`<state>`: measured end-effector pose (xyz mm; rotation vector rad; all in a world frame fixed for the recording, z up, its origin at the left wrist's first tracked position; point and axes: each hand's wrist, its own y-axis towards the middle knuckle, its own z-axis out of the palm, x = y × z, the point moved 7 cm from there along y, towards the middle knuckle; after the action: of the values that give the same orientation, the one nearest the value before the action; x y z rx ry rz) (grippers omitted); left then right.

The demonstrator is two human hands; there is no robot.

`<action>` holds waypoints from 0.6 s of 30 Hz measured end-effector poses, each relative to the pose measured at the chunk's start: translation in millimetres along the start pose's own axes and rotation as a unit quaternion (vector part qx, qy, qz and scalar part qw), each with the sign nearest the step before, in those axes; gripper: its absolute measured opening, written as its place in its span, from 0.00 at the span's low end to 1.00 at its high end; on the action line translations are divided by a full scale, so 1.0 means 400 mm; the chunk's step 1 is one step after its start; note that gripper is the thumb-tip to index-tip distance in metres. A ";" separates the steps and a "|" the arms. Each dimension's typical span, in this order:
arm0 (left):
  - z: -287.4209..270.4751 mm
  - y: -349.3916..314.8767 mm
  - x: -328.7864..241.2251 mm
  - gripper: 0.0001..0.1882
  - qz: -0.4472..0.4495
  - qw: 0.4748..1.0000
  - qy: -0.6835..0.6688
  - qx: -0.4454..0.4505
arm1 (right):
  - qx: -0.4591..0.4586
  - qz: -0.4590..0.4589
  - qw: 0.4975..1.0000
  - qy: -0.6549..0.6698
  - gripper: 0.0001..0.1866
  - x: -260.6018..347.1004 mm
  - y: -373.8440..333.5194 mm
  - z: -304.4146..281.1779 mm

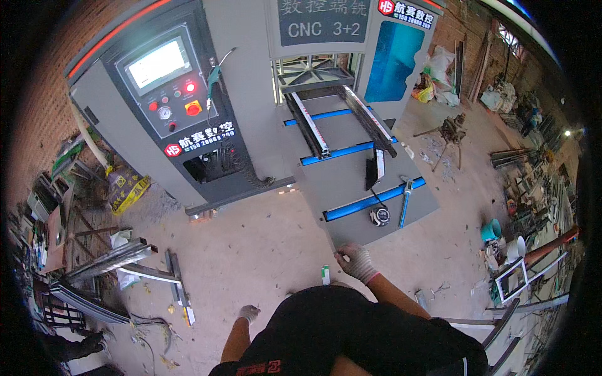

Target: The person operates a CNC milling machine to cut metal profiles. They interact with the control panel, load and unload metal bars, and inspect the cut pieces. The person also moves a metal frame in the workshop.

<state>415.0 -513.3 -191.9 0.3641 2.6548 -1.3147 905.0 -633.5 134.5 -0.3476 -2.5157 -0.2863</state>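
My right hand (pixel 357 262), in a light knitted glove with a pink cuff, is at the near corner of a grey machine table (pixel 367 233). Its fingers look slightly bent and parted at the table's edge. Low on the left, my left hand (pixel 249 313), also gloved, hangs over the floor with nothing visible in it. On the table lie a tape measure (pixel 379 216), a blue bar clamp (pixel 406 202) and a short dark profile piece (pixel 375 168). Two long profiles, a left one (pixel 307 125) and a right one (pixel 369 120), stretch toward the machine opening.
A control panel with a lit screen (pixel 158 64) stands at the left, with an air gun (pixel 214 78) hanging beside it. Metal profiles (pixel 113 260) are stacked on the left floor. At the right are a teal bucket (pixel 491 230), a white frame (pixel 512 280) and scrap.
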 end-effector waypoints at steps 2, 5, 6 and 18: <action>0.033 -0.003 -0.025 0.24 0.025 0.998 -0.051 -0.025 | 0.046 0.012 0.999 -0.011 0.17 -0.005 0.035 0.002; 0.116 0.015 -0.095 0.25 0.099 0.994 0.018 -0.032 | 0.097 0.023 0.994 -0.053 0.18 -0.006 0.087 0.012; 0.132 0.012 -0.084 0.27 0.071 0.993 -0.079 -0.050 | 0.106 0.027 0.993 -0.047 0.20 -0.008 0.098 0.014; 0.141 0.019 -0.183 0.27 0.120 0.992 0.001 -0.030 | 0.127 -0.075 0.987 -0.057 0.25 -0.024 0.123 0.052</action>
<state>489.1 -564.6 -213.9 0.6528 2.5485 -1.1577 917.0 -583.1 118.2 -0.0738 -2.6567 -0.0001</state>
